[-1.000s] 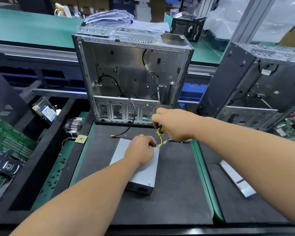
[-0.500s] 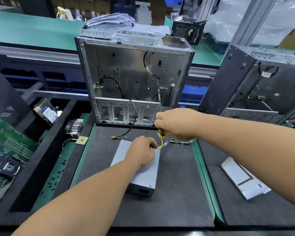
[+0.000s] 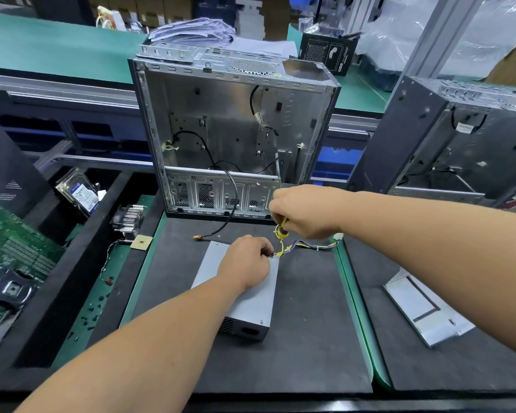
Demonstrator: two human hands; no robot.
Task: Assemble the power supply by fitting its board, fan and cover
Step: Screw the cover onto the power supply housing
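Right hand fisted round screwdriver, tip down at cover's far corner; left hand curled, pinning power supply steady (fingertips maybe pinch a screw, can't tell).

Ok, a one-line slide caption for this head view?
Left hand steadies the grey power supply on the black mat while the right hand holds a yellow-handled screwdriver at its far cable end.

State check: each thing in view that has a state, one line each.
power supply: flat on the mat, cover on
left hand: rests on the power supply's far end, fingers curled
right hand: grips the screwdriver
screwdriver: upright, tip at the power supply's far edge
wire bundle: loose on the mat, trailing right
computer case: upright, side open
metal panel: flat, right mat
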